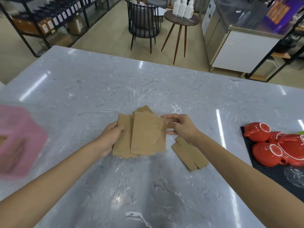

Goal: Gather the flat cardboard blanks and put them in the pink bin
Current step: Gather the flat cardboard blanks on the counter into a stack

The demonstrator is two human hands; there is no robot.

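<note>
A loose stack of flat brown cardboard blanks (144,135) sits at the middle of the grey marble counter. My left hand (111,135) grips the stack's left edge, thumb on top. My right hand (179,127) pinches the top blank's right edge with thumb and fingers. One more flat blank (189,155) lies alone on the counter just right of the stack, under my right wrist. The pink bin (19,142) stands at the counter's left edge, blurred, with something brown inside.
Red ceramic teapots (269,148) rest on a black mat (269,171) at the right edge. Beyond the counter (98,83) stand a black chair (143,22), a round side table (181,18) with white bottles, and shelving.
</note>
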